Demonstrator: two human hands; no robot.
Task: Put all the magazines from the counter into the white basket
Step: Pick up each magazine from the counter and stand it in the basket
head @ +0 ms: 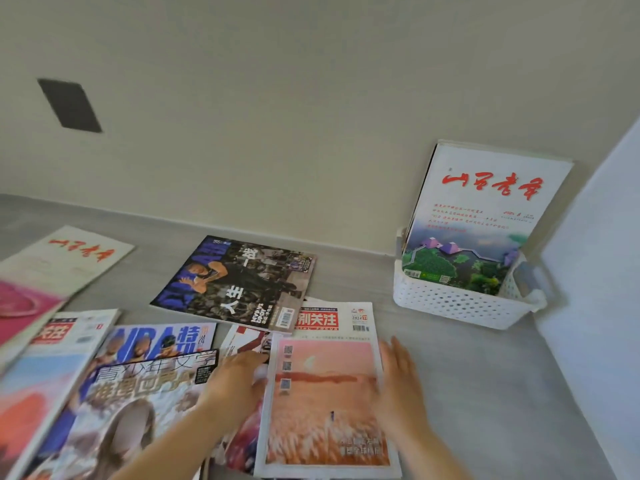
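Note:
A white perforated basket (450,303) stands at the right of the grey counter (485,393), with a white magazine with red script (485,209) upright in it. Several magazines lie spread on the counter. Nearest is one with an orange sunset cover (325,400). My left hand (239,379) rests at its left edge, fingers on the cover's border. My right hand (398,379) lies flat along its right edge, fingers apart. A dark basketball magazine (239,282) lies behind it.
To the left lie more magazines: a blue basketball one (156,341), a cover showing a person with long hair (131,420), a white-and-red one (69,258) and a pink one (24,310). A cream wall runs behind; a pale panel (595,306) stands right.

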